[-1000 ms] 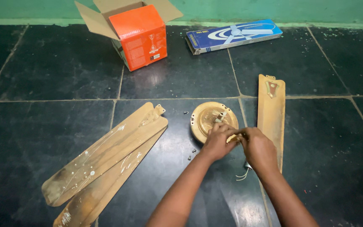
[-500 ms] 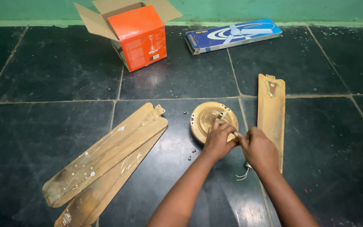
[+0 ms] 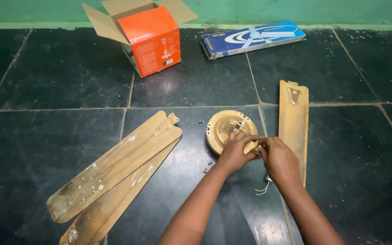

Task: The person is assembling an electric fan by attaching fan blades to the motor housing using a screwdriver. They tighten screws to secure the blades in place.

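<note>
From my remote vantage on the head camera, only two parts of the body I am monitoring appear: the bare left hand (image 3: 233,153) and the bare right hand (image 3: 278,159), each followed by a bare forearm running to the bottom edge of the frame. I see no sleeve, cuff or glove on either arm. I can make out no ring, watch, bracelet or wrist strap. The fingers are short and rounded, with the knuckles clearly showing. Nail detail is too small for me to tell.
</note>
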